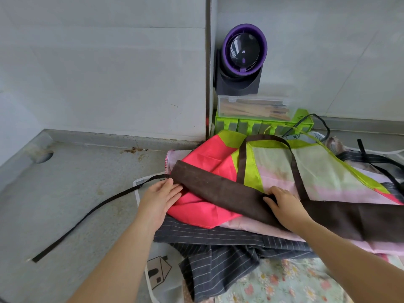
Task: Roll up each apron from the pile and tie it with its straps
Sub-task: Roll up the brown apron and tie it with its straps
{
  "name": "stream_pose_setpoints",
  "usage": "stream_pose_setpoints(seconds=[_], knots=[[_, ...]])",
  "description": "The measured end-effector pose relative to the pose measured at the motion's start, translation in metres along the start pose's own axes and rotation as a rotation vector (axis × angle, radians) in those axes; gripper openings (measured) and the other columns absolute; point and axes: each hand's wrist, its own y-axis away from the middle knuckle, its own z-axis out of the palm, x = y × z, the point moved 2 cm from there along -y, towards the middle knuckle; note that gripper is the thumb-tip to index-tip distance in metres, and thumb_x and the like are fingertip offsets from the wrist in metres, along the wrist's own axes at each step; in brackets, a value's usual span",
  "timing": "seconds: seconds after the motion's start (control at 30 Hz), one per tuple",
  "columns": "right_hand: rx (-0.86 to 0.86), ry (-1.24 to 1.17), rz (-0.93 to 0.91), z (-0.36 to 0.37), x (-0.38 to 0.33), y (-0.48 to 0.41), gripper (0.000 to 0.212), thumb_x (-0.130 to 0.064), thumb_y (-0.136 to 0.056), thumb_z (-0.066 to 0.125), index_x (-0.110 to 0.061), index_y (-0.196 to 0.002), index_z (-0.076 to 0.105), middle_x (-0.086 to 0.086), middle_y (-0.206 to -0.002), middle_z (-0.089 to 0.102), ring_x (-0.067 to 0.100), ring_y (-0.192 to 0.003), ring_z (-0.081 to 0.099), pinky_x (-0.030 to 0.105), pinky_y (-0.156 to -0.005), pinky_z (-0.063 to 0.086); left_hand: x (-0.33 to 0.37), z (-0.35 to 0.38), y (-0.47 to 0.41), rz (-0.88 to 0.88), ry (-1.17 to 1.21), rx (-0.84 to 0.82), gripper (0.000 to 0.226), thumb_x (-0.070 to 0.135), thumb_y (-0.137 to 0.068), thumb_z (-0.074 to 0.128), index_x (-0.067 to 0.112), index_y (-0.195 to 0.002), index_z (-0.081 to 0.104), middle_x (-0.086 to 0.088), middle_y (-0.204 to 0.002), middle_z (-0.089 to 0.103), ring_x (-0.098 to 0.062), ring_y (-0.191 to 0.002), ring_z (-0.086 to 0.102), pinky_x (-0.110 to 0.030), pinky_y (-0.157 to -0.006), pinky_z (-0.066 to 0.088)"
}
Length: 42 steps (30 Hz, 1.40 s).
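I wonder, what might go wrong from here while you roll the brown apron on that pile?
The brown apron lies on loose aprons, so the pink apron beneath may bunch into the roll. Its long strap trails across the counter and could snag.

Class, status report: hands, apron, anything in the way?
Left hand flat on brown apron folded end. Right hand grips its edge. Strap trails loose across counter.

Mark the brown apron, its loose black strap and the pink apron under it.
brown apron (218, 191): head view, middle of the folded band.
black strap (94, 209): head view, midway along it.
pink apron (203, 162): head view, upper panel.
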Motion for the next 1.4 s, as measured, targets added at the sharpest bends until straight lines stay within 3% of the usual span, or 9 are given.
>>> stream_pose_setpoints(seconds=[0.17,0.3,0.37,0.5,0.6,0.77,0.93,1.07,1.4], knots=[[0.033,-0.032,-0.017,-0.003,-0.001,0.004,0.015,-0.024,-0.095,0.053,-0.01,-0.095,0.058,0.008,-0.093,0.063,0.031,-0.092,0.055,0.037,-0.073,0.039,0.011,0.005,0.002,0.141,0.037,0.058,0.013,0.009,-0.098,0.048,0.007,-0.092,0.06,-0.002,-0.087,0.074,-0.016,-0.092,0.069,-0.033,-0.091,0.051],[0.027,-0.01,-0.032,-0.002,-0.004,0.006,0.015,-0.026,-0.095,0.053,-0.012,-0.095,0.057,0.006,-0.094,0.062,0.029,-0.092,0.054,0.036,-0.073,0.036,0.004,0.004,-0.005,-0.006,-0.122,0.009,0.032,0.029,-0.092,0.062,0.015,-0.119,0.051,-0.004,-0.112,0.063,-0.018,-0.095,0.066,-0.031,-0.079,0.054],[0.019,-0.012,-0.032,-0.003,-0.004,0.006,0.014,-0.026,-0.094,0.054,-0.012,-0.094,0.057,0.005,-0.093,0.062,0.028,-0.093,0.054,0.037,-0.073,0.037,-0.002,0.001,-0.011,0.032,-0.214,0.065,0.037,0.017,-0.092,0.063,0.018,-0.126,0.05,-0.006,-0.12,0.06,-0.015,-0.095,0.064,-0.027,-0.074,0.054],[0.1,-0.052,-0.065,-0.011,-0.021,0.008,0.013,-0.025,-0.091,0.06,-0.012,-0.093,0.058,0.006,-0.091,0.063,0.029,-0.091,0.056,0.036,-0.07,0.04,-0.001,-0.003,-0.015,0.31,-0.38,0.286,0.031,0.001,-0.094,0.052,0.022,-0.117,0.059,-0.004,-0.123,0.061,-0.015,-0.113,0.058,-0.034,-0.096,0.049],[0.135,-0.082,-0.17,-0.008,-0.049,0.005,0.013,-0.019,-0.089,0.062,-0.009,-0.098,0.061,0.009,-0.094,0.063,0.03,-0.092,0.055,0.041,-0.075,0.046,0.005,-0.015,-0.014,0.369,-0.4,0.506,0.034,-0.002,-0.094,0.048,0.013,-0.125,0.054,-0.001,-0.122,0.057,-0.017,-0.116,0.054,-0.025,-0.093,0.042],[-0.024,-0.125,-0.204,0.01,-0.059,0.003,0.025,-0.014,-0.093,0.055,-0.011,-0.118,0.058,0.007,-0.114,0.057,0.027,-0.109,0.048,0.038,-0.094,0.041,0.008,-0.025,-0.012,0.404,-0.734,0.676,0.051,-0.002,-0.088,0.053,0.014,-0.136,0.046,-0.012,-0.139,0.046,-0.031,-0.13,0.041,-0.048,-0.109,0.034],[0.138,-0.024,-0.266,-0.004,-0.049,0.015,0.022,-0.023,-0.088,0.054,-0.015,-0.108,0.063,0.002,-0.101,0.062,0.027,-0.096,0.055,0.04,-0.08,0.047,-0.016,0.058,0.013,0.934,-1.108,0.119,0.03,0.008,-0.082,0.05,0.017,-0.107,0.064,-0.003,-0.115,0.058,-0.022,-0.11,0.051,-0.048,-0.102,0.038],[0.257,0.11,-0.195,-0.026,-0.018,0.038,0.032,-0.037,-0.085,0.041,-0.021,-0.1,0.064,-0.004,-0.094,0.063,0.021,-0.089,0.057,0.034,-0.075,0.046,-0.066,0.111,0.021,1.018,-1.307,-0.368,0.035,0.029,-0.088,0.04,0.023,-0.115,0.061,0.003,-0.121,0.055,-0.017,-0.114,0.051,-0.052,-0.109,0.031],[0.233,0.32,0.055,-0.053,0.083,0.07,0.043,-0.052,-0.085,0.039,-0.016,-0.08,0.064,-0.001,-0.074,0.063,0.026,-0.072,0.059,0.035,-0.07,0.04,-0.124,0.103,0.001,0.869,-1.707,-0.366,0.054,0.048,-0.094,0.028,0.022,-0.141,0.032,-0.007,-0.139,0.05,-0.027,-0.129,0.048,-0.051,-0.112,0.022]])
